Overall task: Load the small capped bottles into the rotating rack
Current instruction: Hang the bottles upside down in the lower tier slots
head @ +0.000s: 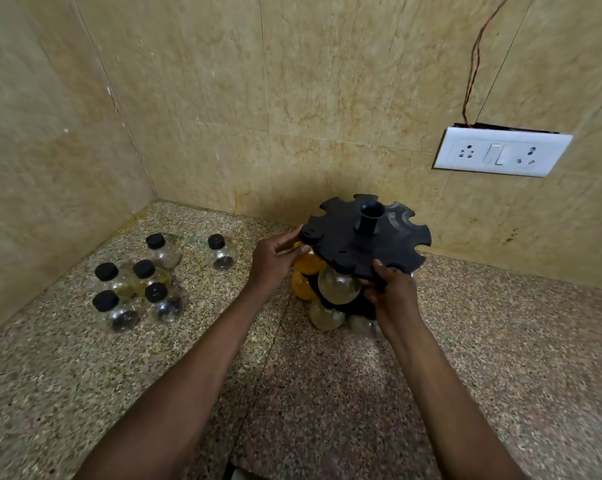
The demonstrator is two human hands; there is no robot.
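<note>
Both my hands are at the rack (365,237) on a speckled counter (327,393) in a tiled corner. My left hand (275,263) has its fingers curled round the top disc's edge at 9 o'clock, thumb over a cap (310,235) already seated in a slot there. My right hand (394,294) grips the disc's near rim at 5 o'clock, fingers closed on the plastic and partly hiding a bottle below (whether it also pinches that bottle's neck, I cannot tell).

Several bottles hang from the near slots: an amber one (308,261), a clear one (339,285), and more on a lower tier. The slots from 12 round to 3 o'clock look empty. Six loose bottles (138,289) stand in a cluster well apart at the counter's 9 o'clock.

The risks, as I judge them: the load sits all on the near side, so the rack may tip toward me if I let go or spin it fast. A jerky turn could shake a cap out of its open-mouthed slot and send the bottle rolling. My left thumb, pressing that seated cap, could nudge it outward. Reaching left for the cluster, my forearm could knock those close-packed bottles together.
</note>
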